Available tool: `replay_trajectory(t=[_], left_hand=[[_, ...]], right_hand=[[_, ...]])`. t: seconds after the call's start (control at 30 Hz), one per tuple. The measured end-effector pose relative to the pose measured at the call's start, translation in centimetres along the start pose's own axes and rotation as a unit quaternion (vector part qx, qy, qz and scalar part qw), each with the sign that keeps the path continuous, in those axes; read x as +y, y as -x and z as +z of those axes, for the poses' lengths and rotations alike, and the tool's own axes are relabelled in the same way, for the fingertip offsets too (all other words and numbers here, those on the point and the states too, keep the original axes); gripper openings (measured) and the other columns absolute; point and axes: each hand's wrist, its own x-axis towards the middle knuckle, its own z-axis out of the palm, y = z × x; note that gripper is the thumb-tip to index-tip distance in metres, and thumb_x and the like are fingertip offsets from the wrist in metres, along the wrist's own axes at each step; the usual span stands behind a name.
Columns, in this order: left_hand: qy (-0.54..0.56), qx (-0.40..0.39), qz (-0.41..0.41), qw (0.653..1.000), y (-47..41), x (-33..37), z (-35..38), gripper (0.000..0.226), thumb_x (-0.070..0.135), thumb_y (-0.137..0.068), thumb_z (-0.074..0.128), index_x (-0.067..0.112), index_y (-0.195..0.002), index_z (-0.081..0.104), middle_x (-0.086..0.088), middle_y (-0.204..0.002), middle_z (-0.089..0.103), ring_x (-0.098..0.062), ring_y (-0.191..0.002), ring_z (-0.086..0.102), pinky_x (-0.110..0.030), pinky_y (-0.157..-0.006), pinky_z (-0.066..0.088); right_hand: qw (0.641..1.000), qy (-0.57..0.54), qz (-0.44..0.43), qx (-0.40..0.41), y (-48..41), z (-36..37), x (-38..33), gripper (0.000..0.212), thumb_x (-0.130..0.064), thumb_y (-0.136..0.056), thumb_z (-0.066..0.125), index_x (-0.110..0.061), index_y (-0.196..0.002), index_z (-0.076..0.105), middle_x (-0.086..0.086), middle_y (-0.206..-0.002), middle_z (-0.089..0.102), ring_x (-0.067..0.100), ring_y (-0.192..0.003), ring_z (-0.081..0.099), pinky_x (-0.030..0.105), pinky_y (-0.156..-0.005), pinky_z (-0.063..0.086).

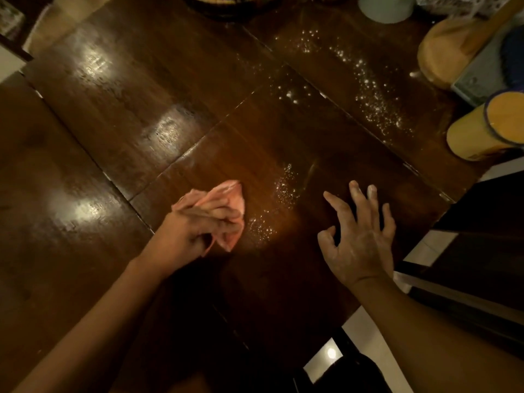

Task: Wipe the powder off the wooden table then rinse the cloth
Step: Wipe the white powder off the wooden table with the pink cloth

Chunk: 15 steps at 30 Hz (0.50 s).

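Left hand (195, 231) round cloth (228, 194); right hand (360, 248) splayed

Left hand (195, 231) in a fist, right hand (360, 242) splayed, perhaps hovering.

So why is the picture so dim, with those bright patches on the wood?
Head view: the light is low and warm, and the lower edge goes dark; the bright patches are glare on the glossy wooden table; the powder shows as white specks; the cloth in the left hand looks slightly soft.
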Motion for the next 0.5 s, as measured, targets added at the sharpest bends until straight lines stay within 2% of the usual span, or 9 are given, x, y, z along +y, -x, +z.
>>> replay_trajectory(t=[0.13,0.2,0.27,0.33,0.43,0.5], left_hand=[[0.003,0.098,-0.128,0.987,-0.9,-0.9,0.2,0.051,0.003,-0.073,0.062,0.036,-0.110,0.073,0.024,-0.134,0.054,-0.003,-0.140,0.038,-0.054,-0.114,0.032],[-0.018,0.156,-0.187,0.970,-4.4,-0.6,0.6,0.048,0.008,-0.078,0.065,0.033,-0.119,0.070,0.018,-0.138,0.052,-0.012,-0.140,0.037,-0.058,-0.110,0.037],[0.001,0.178,-0.194,0.965,-8.8,0.2,1.2,0.041,0.017,-0.082,0.060,0.033,-0.119,0.069,0.013,-0.133,0.061,-0.017,-0.136,0.045,-0.058,-0.107,0.039],[0.003,0.143,-0.147,0.979,-12.5,1.8,2.1,0.041,0.012,-0.085,0.058,0.031,-0.119,0.069,0.011,-0.130,0.064,-0.011,-0.135,0.043,-0.058,-0.110,0.035],[-0.010,0.028,-0.040,0.999,-13.6,3.8,2.9,0.050,0.003,-0.081,0.057,0.024,-0.125,0.066,0.004,-0.137,0.058,-0.019,-0.144,0.031,-0.055,-0.118,0.022],[0.000,-0.012,0.073,0.997,-11.4,3.0,2.4,0.042,0.007,-0.082,0.049,0.019,-0.114,0.073,0.002,-0.129,0.065,-0.017,-0.137,0.043,-0.053,-0.115,0.029]], right_hand=[[1.000,0.003,0.001,0.001,0.0,0.0,-0.1,0.065,-0.040,-0.086,0.033,-0.034,-0.151,0.035,0.010,-0.165,0.023,0.032,-0.156,0.008,0.059,-0.121,0.012],[1.000,0.003,0.002,0.001,0.0,-0.1,-0.2,0.065,-0.040,-0.085,0.033,-0.035,-0.150,0.035,0.010,-0.165,0.023,0.032,-0.156,0.008,0.058,-0.121,0.012],[1.000,0.003,0.004,0.001,0.0,-0.1,-0.3,0.065,-0.040,-0.085,0.034,-0.035,-0.150,0.035,0.010,-0.165,0.023,0.032,-0.156,0.008,0.058,-0.122,0.011],[1.000,0.004,0.005,-0.001,0.0,-0.1,-0.3,0.066,-0.040,-0.085,0.034,-0.035,-0.150,0.035,0.009,-0.165,0.023,0.031,-0.156,0.007,0.057,-0.122,0.010],[1.000,0.003,0.005,-0.002,0.1,-0.1,-0.2,0.066,-0.041,-0.084,0.034,-0.035,-0.150,0.035,0.009,-0.165,0.022,0.031,-0.156,0.006,0.057,-0.122,0.009],[1.000,0.006,0.006,-0.001,0.0,-0.2,-0.2,0.066,-0.040,-0.084,0.035,-0.035,-0.151,0.035,0.009,-0.166,0.021,0.030,-0.156,0.006,0.055,-0.122,0.007]])
